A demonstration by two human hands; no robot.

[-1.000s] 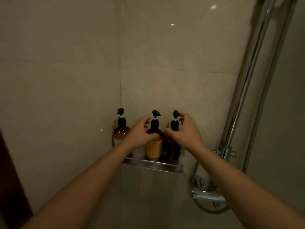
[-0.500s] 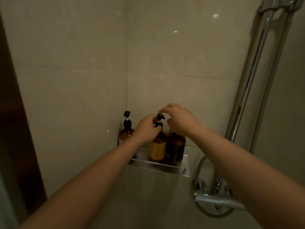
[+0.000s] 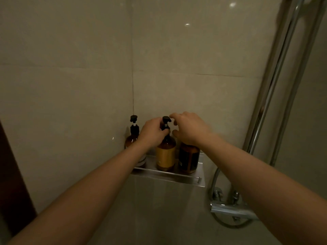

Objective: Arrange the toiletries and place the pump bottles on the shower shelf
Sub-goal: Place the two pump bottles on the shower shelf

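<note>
Metal wall-mounted shower shelf [image 3: 177, 175] holds 3 amber pump bottles. L hand [image 3: 152, 134] grip closed on neck of mid yellow-label amber pump bottle [image 3: 165, 154]. R hand [image 3: 190, 129] grip loose, half-open over dark-label amber bottle [image 3: 188, 159], contact unclear. Clear-label amber bottle [image 3: 133, 137] left of L grip, in corner.

Two walls of large, glossy beige tiles [image 3: 194, 50] meet at a vertical corner joint [image 3: 132, 76], with a horizontal grout line crossing each wall at mid-height. Lighting is dim; small bright reflections [image 3: 232, 4] show on the upper right tile. Chrome shower riser pipes [image 3: 276, 76] run diagonally along the right side down to a chrome mixer valve [image 3: 230, 209], and a dark brown vertical panel [image 3: 12, 183] occupies the lower left edge.
</note>
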